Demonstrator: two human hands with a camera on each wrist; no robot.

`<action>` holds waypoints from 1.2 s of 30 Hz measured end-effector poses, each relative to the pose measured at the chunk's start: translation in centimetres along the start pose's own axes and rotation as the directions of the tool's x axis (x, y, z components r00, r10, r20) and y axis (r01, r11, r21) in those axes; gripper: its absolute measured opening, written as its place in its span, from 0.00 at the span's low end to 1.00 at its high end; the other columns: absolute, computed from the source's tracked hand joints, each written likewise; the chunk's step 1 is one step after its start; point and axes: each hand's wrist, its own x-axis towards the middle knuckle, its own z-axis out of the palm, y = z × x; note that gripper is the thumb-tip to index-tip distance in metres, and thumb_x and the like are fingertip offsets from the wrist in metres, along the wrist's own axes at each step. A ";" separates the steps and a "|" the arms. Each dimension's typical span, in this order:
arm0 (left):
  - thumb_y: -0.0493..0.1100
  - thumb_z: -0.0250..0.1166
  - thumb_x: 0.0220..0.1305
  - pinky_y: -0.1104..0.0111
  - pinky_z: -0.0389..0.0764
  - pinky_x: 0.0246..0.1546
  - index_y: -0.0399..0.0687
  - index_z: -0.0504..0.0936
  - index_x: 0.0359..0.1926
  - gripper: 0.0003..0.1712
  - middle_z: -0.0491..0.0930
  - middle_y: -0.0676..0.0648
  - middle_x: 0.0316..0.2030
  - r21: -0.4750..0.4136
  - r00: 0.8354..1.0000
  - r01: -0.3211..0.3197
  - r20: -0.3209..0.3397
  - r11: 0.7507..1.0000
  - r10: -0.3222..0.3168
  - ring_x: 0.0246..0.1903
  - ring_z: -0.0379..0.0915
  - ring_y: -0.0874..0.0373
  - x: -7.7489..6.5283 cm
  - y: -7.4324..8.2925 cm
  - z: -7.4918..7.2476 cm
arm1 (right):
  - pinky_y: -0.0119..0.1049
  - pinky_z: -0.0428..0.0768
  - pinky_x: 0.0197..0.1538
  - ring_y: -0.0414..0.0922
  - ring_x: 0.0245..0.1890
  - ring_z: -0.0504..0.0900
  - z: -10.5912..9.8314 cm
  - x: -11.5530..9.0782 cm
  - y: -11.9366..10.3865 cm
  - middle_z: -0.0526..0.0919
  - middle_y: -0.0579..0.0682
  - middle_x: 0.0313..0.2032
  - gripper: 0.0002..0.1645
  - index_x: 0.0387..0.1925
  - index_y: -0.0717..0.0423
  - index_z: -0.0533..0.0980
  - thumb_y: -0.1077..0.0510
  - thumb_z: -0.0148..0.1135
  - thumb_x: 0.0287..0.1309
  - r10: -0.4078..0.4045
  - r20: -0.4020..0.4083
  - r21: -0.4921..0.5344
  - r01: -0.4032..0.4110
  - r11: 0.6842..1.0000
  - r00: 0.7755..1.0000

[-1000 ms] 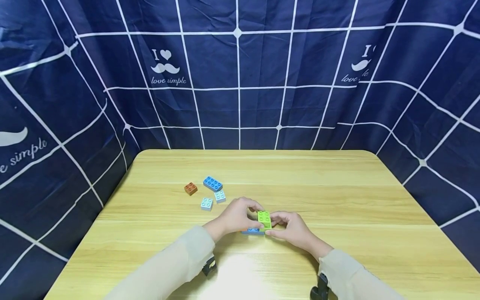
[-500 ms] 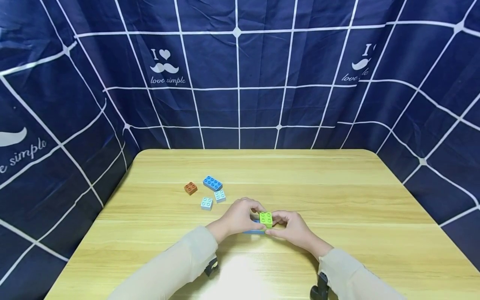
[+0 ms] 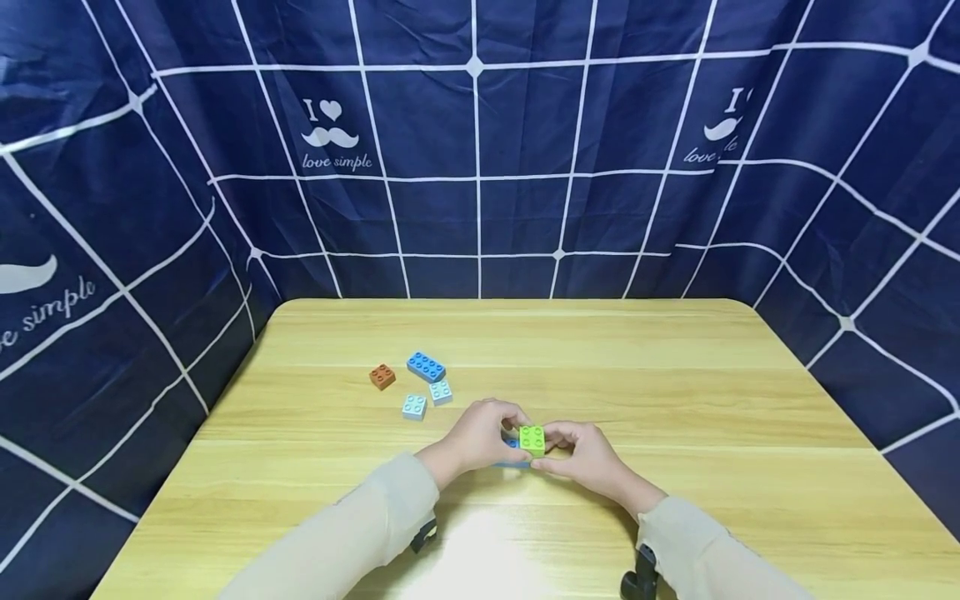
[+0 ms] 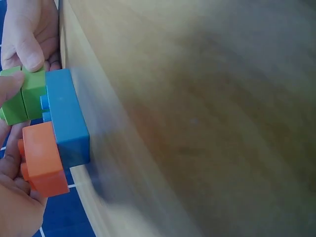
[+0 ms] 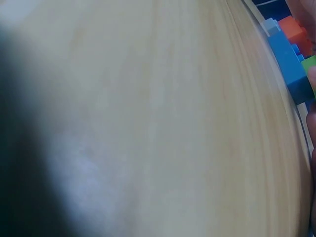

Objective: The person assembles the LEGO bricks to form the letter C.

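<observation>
In the head view, my left hand [image 3: 483,433] pinches the upper of two stacked lime-green toy bricks [image 3: 532,438] between thumb and fingers. My right hand [image 3: 588,462] grips the stack from the right, its thumb against the lower green brick [image 4: 34,94] in the left wrist view. That stack stands at one end of a long blue brick [image 4: 69,118] lying on the table. An orange brick [image 4: 45,159] sits at the blue brick's other end, behind the left hand in the head view. Only part of the stack shows in the right wrist view.
Farther left on the wooden table [image 3: 637,358] lie a brown brick [image 3: 382,377], a second long blue brick [image 3: 426,367] and two pale blue bricks, one nearer [image 3: 414,407] and one behind it [image 3: 440,392]. A dark blue checked curtain [image 3: 525,125] surrounds the table's back and sides.
A second ago the upper green brick sat offset; now it covers the lower one, with four... studs showing replaced by a squarer top. The left hand has shifted slightly right; the right hand stays put.
</observation>
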 end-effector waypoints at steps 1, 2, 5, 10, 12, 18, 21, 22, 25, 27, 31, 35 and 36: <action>0.40 0.79 0.43 0.76 0.75 0.35 0.49 0.84 0.37 0.17 0.77 0.60 0.30 -0.004 1.000 0.002 0.000 1.000 -0.002 0.34 0.71 0.65 0.0 0.0 0.0 | 0.34 0.80 0.38 0.46 0.32 0.81 0.0 0.0 -0.1 0.83 0.53 0.33 0.20 0.44 0.67 0.79 0.66 0.73 0.46 0.002 0.001 -0.003 -0.002 1.000 1.000; 0.40 0.79 0.43 0.76 0.75 0.35 0.49 0.84 0.37 0.17 0.77 0.61 0.30 0.002 1.000 0.002 0.000 1.000 -0.002 0.34 0.71 0.65 0.0 0.0 0.0 | 0.33 0.80 0.38 0.46 0.32 0.81 0.0 0.0 -0.1 0.83 0.53 0.32 0.20 0.44 0.67 0.79 0.65 0.73 0.46 0.006 0.001 -0.005 -0.006 1.000 1.000; 0.41 0.79 0.42 0.77 0.74 0.35 0.49 0.85 0.37 0.18 0.77 0.61 0.30 0.035 1.000 0.000 0.004 0.999 0.000 0.33 0.71 0.66 0.0 0.1 0.0 | 0.33 0.80 0.38 0.46 0.32 0.81 0.1 -0.1 -0.3 0.83 0.52 0.32 0.20 0.44 0.67 0.79 0.65 0.73 0.46 0.015 -0.002 -0.013 -0.015 1.000 1.000; 0.43 0.79 0.43 0.77 0.73 0.34 0.50 0.85 0.38 0.19 0.77 0.62 0.29 0.075 1.000 0.017 0.010 0.997 -0.017 0.33 0.70 0.65 0.1 0.2 0.0 | 0.34 0.80 0.39 0.46 0.33 0.81 0.1 -0.3 -0.7 0.83 0.52 0.33 0.21 0.44 0.66 0.79 0.65 0.73 0.47 -0.002 -0.006 -0.022 0.002 1.000 1.000; 0.43 0.79 0.43 0.76 0.73 0.35 0.51 0.85 0.38 0.18 0.76 0.62 0.29 0.072 0.999 0.033 0.011 0.997 -0.034 0.34 0.70 0.65 0.0 0.1 0.1 | 0.36 0.80 0.41 0.46 0.34 0.81 0.1 -0.3 -0.9 0.84 0.53 0.34 0.22 0.45 0.65 0.78 0.63 0.73 0.47 -0.012 -0.010 -0.023 0.011 1.000 1.000; 0.43 0.79 0.43 0.75 0.73 0.36 0.52 0.84 0.37 0.18 0.77 0.62 0.30 0.063 0.999 0.040 0.002 0.997 -0.041 0.34 0.71 0.65 -0.2 -0.1 0.1 | 0.50 0.78 0.48 0.51 0.41 0.82 0.1 -0.4 -1.3 0.83 0.55 0.42 0.25 0.49 0.62 0.76 0.63 0.73 0.47 -0.028 -0.050 0.023 0.030 0.999 0.998; 0.42 0.79 0.43 0.76 0.74 0.36 0.52 0.84 0.37 0.17 0.78 0.62 0.30 0.046 1.000 0.029 -0.006 0.999 -0.029 0.34 0.72 0.65 -0.2 -0.1 0.1 | 0.54 0.78 0.48 0.53 0.42 0.82 0.1 -0.5 -1.5 0.83 0.56 0.42 0.25 0.49 0.63 0.77 0.64 0.73 0.47 -0.041 -0.065 0.034 0.043 0.999 0.997; 0.42 0.79 0.43 0.76 0.75 0.36 0.51 0.84 0.37 0.17 0.78 0.62 0.30 0.039 1.000 0.028 -0.009 0.999 -0.027 0.34 0.72 0.65 -0.2 -0.1 0.1 | 0.54 0.78 0.47 0.53 0.41 0.82 0.1 -0.4 -1.5 0.83 0.56 0.42 0.24 0.49 0.63 0.77 0.64 0.73 0.47 -0.042 -0.066 0.031 0.044 0.999 0.997; 0.41 0.79 0.42 0.77 0.75 0.35 0.51 0.84 0.36 0.17 0.79 0.61 0.30 0.023 0.999 0.029 -0.024 0.999 -0.029 0.33 0.74 0.65 -0.3 -0.1 0.1 | 0.53 0.78 0.46 0.53 0.41 0.82 0.1 -0.4 -1.5 0.84 0.56 0.41 0.23 0.47 0.64 0.78 0.65 0.73 0.47 -0.030 -0.070 0.022 0.032 0.999 0.997; 0.42 0.79 0.42 0.76 0.76 0.35 0.50 0.84 0.36 0.17 0.79 0.60 0.30 0.016 0.999 0.033 -0.034 0.999 -0.032 0.33 0.74 0.65 -0.3 0.0 0.1 | 0.51 0.79 0.46 0.53 0.41 0.83 0.0 -0.3 -1.6 0.84 0.55 0.41 0.22 0.47 0.63 0.79 0.64 0.73 0.47 -0.009 -0.071 0.015 0.010 1.000 0.997; 0.46 0.80 0.41 0.76 0.76 0.36 0.49 0.84 0.40 0.22 0.80 0.58 0.33 0.006 0.999 0.032 -0.042 0.999 -0.031 0.34 0.75 0.65 -0.6 -0.2 0.1 | 0.47 0.80 0.46 0.52 0.42 0.83 -0.2 -0.3 -1.9 0.84 0.55 0.41 0.22 0.47 0.62 0.79 0.62 0.73 0.47 0.030 -0.062 0.000 -0.031 1.000 0.998; 0.50 0.80 0.41 0.73 0.76 0.40 0.46 0.82 0.48 0.31 0.82 0.55 0.40 0.007 0.999 0.004 -0.039 1.000 -0.003 0.39 0.75 0.63 -1.1 -1.0 -0.6 | 0.48 0.79 0.47 0.51 0.41 0.83 -0.1 -0.2 -1.9 0.85 0.54 0.40 0.21 0.46 0.62 0.79 0.61 0.72 0.48 0.049 -0.051 -0.023 -0.051 0.998 0.997; 0.50 0.80 0.41 0.71 0.76 0.41 0.45 0.82 0.50 0.33 0.82 0.55 0.42 0.007 0.999 -0.003 -0.043 1.000 0.003 0.41 0.75 0.62 -1.3 -1.3 -1.0 | 0.49 0.79 0.47 0.51 0.41 0.83 -0.1 -0.1 -1.7 0.85 0.54 0.39 0.21 0.46 0.61 0.80 0.61 0.72 0.49 0.053 -0.052 -0.030 -0.055 0.998 0.997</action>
